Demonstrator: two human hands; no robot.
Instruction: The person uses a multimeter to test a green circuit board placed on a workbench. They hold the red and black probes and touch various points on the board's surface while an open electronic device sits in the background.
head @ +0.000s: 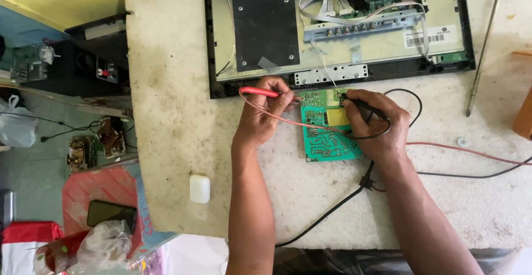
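Standing by the bench, I see a pink stool [105,194] with a phone [111,213] down at the left, then a small white case [200,189] on the stone table [166,114]. The left hand [265,114] is closed around the red probe [259,92], tip aimed at the green board [327,136]. That board lies flat in front of the opened TV [338,25]. The right hand [377,125] pinches the black probe [363,105] onto the board's upper edge. To do this well, I'd say: keep both tips steady on single pads, wrists braced on the table, and leads [471,153] clear of the board.
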